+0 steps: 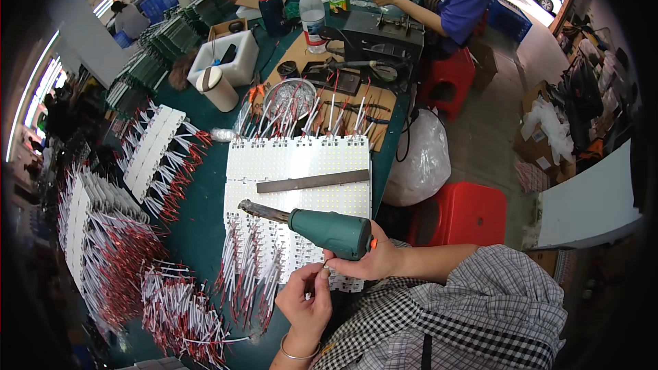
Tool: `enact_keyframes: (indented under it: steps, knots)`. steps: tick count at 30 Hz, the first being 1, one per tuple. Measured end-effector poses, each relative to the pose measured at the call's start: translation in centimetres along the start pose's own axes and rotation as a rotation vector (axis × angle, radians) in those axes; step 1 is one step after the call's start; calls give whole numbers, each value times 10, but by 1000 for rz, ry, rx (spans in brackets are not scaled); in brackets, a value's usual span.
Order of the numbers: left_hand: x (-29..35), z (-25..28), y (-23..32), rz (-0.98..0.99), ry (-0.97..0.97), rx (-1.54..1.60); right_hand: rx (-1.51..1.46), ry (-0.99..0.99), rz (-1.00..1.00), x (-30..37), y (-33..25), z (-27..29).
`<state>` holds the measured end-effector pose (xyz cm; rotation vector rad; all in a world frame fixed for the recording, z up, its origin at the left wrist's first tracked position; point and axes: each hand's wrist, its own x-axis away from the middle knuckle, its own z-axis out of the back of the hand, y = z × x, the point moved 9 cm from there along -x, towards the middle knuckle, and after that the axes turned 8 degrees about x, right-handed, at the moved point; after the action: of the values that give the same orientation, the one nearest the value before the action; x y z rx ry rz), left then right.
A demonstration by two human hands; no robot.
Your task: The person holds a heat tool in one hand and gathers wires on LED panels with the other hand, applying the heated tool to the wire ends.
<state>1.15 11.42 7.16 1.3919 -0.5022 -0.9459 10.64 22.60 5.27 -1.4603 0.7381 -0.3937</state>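
Green desk, red-labelled bottle toward the far edge; right hand has a green gun-shaped tool, left hand pinched together, can't tell on what.

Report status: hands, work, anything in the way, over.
Right hand holding green tool above white boards. Left hand close by, fingertips drawn together; any small piece there unclear. Grey bar lying across the white boards.

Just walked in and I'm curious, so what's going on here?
The person's right hand holds a green tool, its dark tip pointing left over white panels. The left hand is close by, fingers drawn together; anything between them is too small to tell. A grey strip lies across the panels, and bundles of red-and-white wires lie to the left.
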Motion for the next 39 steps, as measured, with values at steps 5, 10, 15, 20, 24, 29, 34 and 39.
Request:
enact_keyframes:
  steps: [5,10,15,20,24,29,34,39]
  knots:
    - [2,3,3,-17,12,-37,155,-13,133,3,-9,-2]
    - [-1,4,11,-96,34,-66,205,-20,79,0,-11,-3]
    - [-9,17,10,-115,90,-86,709,20,333,2,-32,2]
    - [-20,18,24,-269,75,-122,17,70,-109,-6,1,13]
    - [-18,22,17,-198,93,-97,-99,79,-117,-9,2,9]
    - [-16,23,18,-278,88,-150,-77,40,-111,-8,3,7]
    - [-16,25,15,-280,76,-262,-48,33,-128,-1,4,17]
    - [-26,41,-16,-273,96,-523,-100,-56,-255,11,12,33]
